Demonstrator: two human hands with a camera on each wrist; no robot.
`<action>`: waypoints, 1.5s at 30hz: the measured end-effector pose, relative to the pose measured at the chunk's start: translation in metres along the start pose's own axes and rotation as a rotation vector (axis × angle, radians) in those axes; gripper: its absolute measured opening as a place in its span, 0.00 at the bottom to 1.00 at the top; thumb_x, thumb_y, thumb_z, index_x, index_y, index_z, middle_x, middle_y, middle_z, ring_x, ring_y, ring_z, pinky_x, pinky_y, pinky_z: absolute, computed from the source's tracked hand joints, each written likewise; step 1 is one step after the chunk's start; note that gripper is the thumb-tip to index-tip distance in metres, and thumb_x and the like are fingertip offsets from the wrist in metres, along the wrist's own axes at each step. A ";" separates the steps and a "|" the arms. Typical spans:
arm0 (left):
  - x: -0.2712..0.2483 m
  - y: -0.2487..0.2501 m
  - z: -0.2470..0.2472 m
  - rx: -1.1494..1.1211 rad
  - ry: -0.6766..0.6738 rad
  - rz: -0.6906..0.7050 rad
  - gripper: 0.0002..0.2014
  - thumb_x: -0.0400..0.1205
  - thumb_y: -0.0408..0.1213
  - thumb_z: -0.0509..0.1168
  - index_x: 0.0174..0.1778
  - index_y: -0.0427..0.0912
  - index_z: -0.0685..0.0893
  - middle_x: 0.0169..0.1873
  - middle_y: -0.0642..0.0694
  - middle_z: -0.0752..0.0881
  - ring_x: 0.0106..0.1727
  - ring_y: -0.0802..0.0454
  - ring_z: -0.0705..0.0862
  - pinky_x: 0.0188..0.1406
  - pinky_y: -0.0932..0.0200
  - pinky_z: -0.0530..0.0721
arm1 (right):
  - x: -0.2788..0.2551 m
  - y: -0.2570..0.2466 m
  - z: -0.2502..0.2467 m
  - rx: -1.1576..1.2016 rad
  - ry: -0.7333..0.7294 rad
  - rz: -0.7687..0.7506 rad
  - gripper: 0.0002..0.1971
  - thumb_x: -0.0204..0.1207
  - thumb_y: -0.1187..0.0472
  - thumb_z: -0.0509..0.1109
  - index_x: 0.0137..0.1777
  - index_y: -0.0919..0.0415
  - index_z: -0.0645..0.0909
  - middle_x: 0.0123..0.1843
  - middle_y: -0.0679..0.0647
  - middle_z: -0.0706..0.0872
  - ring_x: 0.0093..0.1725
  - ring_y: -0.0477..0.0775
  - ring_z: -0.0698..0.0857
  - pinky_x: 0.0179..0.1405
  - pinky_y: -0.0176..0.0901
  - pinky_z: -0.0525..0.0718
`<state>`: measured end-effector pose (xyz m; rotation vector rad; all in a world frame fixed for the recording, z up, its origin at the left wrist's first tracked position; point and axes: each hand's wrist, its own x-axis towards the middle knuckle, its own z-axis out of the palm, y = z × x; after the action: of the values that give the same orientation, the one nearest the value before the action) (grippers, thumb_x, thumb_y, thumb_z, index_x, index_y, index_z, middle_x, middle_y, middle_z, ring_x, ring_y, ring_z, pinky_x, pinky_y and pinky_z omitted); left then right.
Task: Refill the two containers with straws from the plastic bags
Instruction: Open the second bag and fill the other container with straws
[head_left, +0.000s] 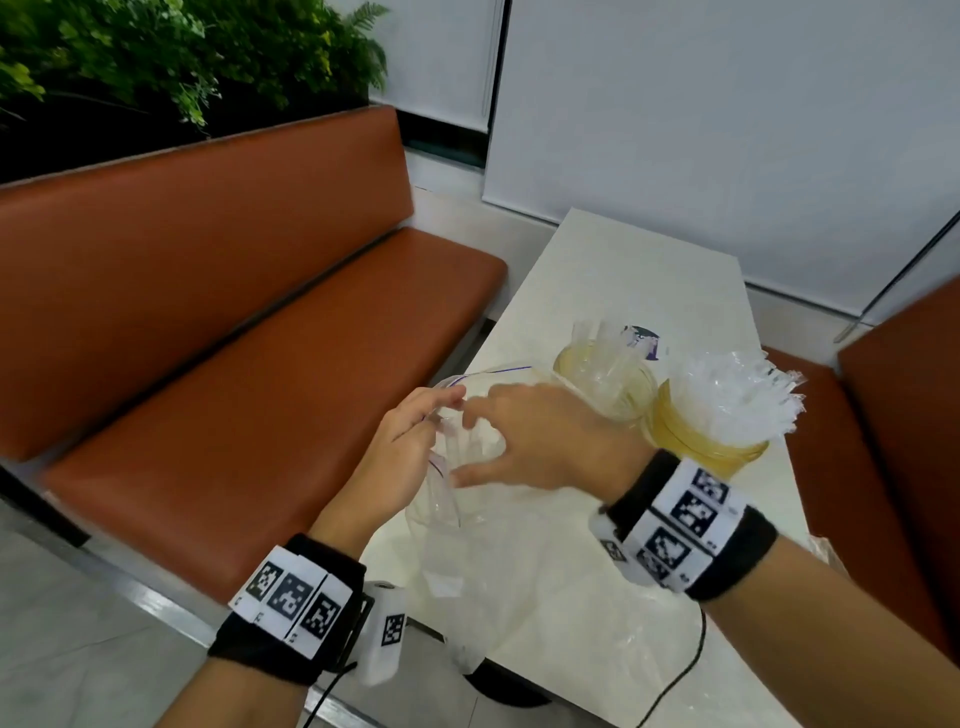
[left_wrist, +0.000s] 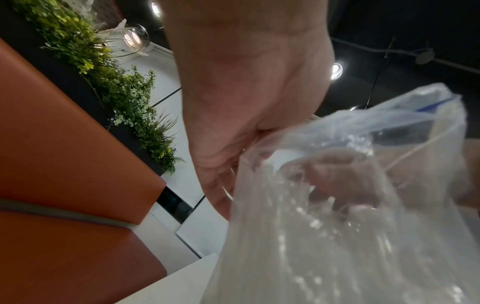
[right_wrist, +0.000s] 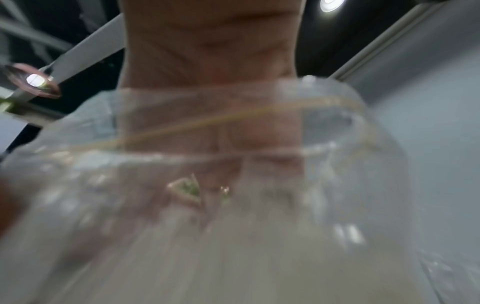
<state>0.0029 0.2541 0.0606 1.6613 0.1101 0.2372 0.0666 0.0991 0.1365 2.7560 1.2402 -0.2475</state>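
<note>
- A clear plastic bag (head_left: 457, 551) with a blue zip line at its mouth is held upright over the near left part of the pale table (head_left: 639, 291), its lower part sagging onto the tabletop and over the table's near edge.
- The bag's mouth is held open at its left rim by the left hand (head_left: 402, 441), whose fingers are curled round the plastic; in the left wrist view the film (left_wrist: 337, 205) is seen gathered against that palm (left_wrist: 246, 92).
- The right hand (head_left: 540, 441) is seen at the bag's opening with fingers and thumb spread apart; in the blurred right wrist view the fingers appear behind the clear film (right_wrist: 233, 226), and whether anything is gripped cannot be told.
- Just beyond the right hand, two amber-tinted round containers stand touching side by side on the table: the left container (head_left: 608, 379) holds a few wrapped straws, and the right container (head_left: 711, 441) is packed with a fanned bundle of clear-wrapped straws (head_left: 737, 395).
- Black wristbands with printed square markers (head_left: 291, 603) are worn on both wrists.
- An orange-brown padded bench (head_left: 234, 322) is seen left of the table, with green plants (head_left: 156, 57) behind its backrest.
</note>
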 end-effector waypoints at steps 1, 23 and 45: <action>-0.001 0.000 -0.001 -0.012 0.006 -0.005 0.29 0.82 0.16 0.48 0.69 0.42 0.86 0.65 0.49 0.84 0.54 0.74 0.83 0.58 0.66 0.84 | 0.001 -0.005 0.008 -0.057 0.011 -0.004 0.33 0.73 0.24 0.64 0.68 0.47 0.79 0.64 0.49 0.83 0.58 0.57 0.85 0.53 0.50 0.79; -0.007 0.007 0.012 0.146 -0.079 0.059 0.40 0.56 0.64 0.85 0.66 0.69 0.81 0.65 0.57 0.82 0.69 0.59 0.79 0.67 0.57 0.79 | 0.025 -0.014 -0.043 0.128 0.621 -0.212 0.16 0.85 0.53 0.69 0.39 0.53 0.68 0.27 0.42 0.69 0.25 0.46 0.70 0.24 0.35 0.61; -0.003 0.011 0.025 0.014 0.100 0.089 0.19 0.82 0.27 0.69 0.45 0.61 0.78 0.39 0.62 0.83 0.48 0.64 0.85 0.40 0.68 0.83 | 0.028 -0.045 0.012 1.034 0.553 0.017 0.35 0.64 0.47 0.87 0.68 0.48 0.76 0.49 0.40 0.89 0.49 0.38 0.89 0.47 0.22 0.84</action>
<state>0.0052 0.2283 0.0688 1.6702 0.1135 0.3878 0.0495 0.1471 0.1176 3.9192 1.4924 -0.1465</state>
